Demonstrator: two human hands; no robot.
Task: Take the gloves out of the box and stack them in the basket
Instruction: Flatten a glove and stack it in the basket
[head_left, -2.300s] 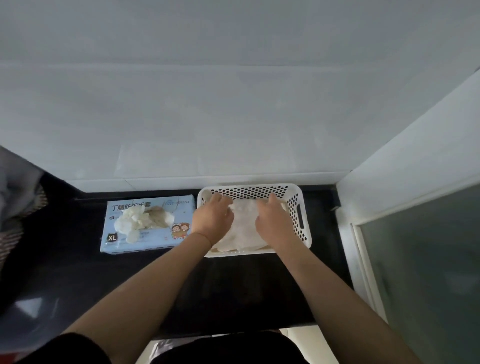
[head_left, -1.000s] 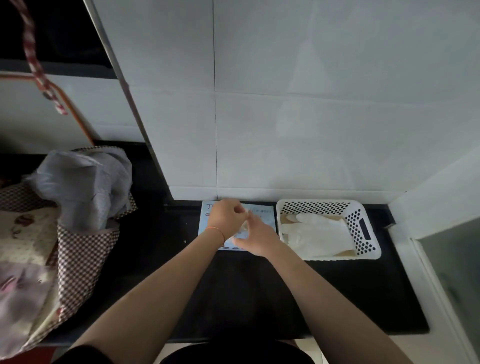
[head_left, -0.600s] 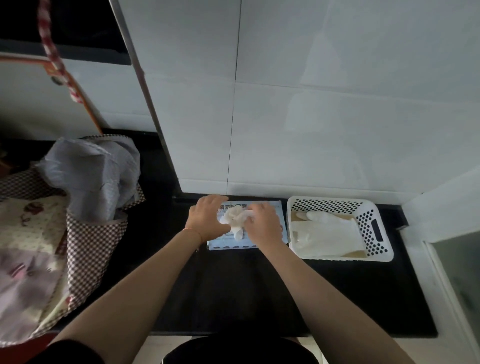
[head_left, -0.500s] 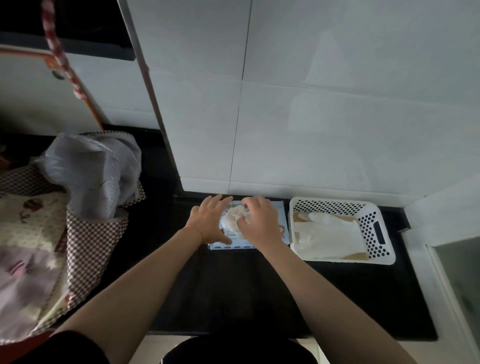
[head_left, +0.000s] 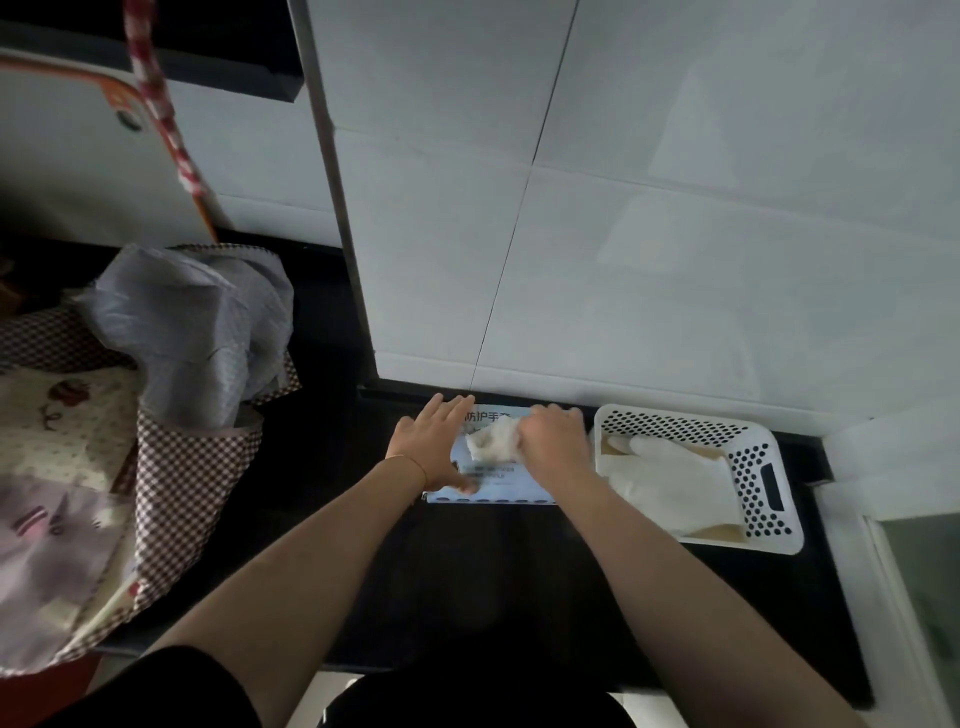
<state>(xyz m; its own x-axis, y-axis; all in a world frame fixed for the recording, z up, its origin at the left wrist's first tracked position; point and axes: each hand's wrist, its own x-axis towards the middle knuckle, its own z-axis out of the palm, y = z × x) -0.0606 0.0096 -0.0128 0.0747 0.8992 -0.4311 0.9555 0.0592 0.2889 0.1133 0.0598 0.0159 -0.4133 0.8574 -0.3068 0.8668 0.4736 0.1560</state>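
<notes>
Pinching the crumpled glove (head_left: 492, 440) at the box (head_left: 493, 483) opening with our right hand (head_left: 553, 440) while our flat left hand (head_left: 434, 444) steadies the box, we judge it limp, light and clingy, best drawn by its bunched edge toward the basket (head_left: 769, 525).

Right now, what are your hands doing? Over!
Left hand flat, steadying glove box. Right hand pinching bunched glove at opening. One glove flat in white basket. Nothing blocking.
</notes>
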